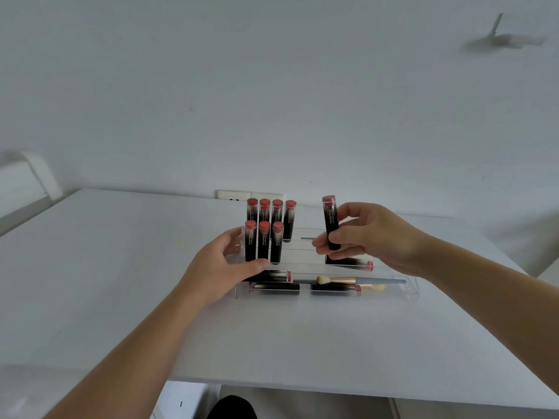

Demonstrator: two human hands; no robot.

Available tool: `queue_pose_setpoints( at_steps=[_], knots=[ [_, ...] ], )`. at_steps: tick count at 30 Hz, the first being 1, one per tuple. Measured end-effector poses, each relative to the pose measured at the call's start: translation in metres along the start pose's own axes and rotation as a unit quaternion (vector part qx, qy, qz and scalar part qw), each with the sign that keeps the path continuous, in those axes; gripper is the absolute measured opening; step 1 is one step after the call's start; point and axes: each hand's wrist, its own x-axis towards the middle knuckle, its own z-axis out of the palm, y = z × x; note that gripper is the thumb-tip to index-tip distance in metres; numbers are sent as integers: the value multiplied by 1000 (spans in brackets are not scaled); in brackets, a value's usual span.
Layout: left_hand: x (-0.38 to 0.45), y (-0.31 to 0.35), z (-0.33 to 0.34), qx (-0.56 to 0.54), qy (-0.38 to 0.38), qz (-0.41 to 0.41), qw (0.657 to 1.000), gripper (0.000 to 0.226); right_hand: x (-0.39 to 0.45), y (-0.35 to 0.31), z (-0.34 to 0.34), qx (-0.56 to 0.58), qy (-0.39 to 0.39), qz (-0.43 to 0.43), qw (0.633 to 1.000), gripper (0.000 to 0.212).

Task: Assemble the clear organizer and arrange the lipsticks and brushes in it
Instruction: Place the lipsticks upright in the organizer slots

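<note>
Head view shows the step in hand as seating one more lipstick upright in the clear organizer [411, 285], which sits on the white table [121, 267]. To do it well, the left hand [223, 267] should brace the organizer's left end, as its curled fingers and thumb grip the wall there, while the tube goes down straight into the free slot just right of the front row, not tilted. Seven lipsticks [264, 237] stand capped-end up in two rows at the left: four behind, three in front. Several more lie flat in the front tray beside a makeup brush [348, 280]; a second brush seems to lie behind it, though blur hides it. The right hand [372, 237] pinches a black lipstick [331, 225] near its base, upright, above the organizer's right half.
</note>
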Motion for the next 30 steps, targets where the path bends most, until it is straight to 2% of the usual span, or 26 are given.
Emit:
queue_pose_setpoints(
  at_steps=[2,5,9,15,20,30],
  knots=[
    [1,-1,0,-1,1,0,1000,68,0,-2,8,-86,30,-29,995,33],
    [-1,1,1,-4,3,0,1000,85,3,-1,19,-176,82,-46,980,14],
    [1,-2,1,5,-3,-10,1000,63,8,6,33,-209,86,-49,973,9],
    [3,-2,1,10,0,-8,1000,57,19,11,47,-281,134,-33,950,11],
    [2,-1,2,14,7,0,1000,76,25,12,54,-317,141,-18,938,13],
    [0,3,1,2,2,2,1000,78,31,14,58,-332,128,-7,934,10]
  ],
)
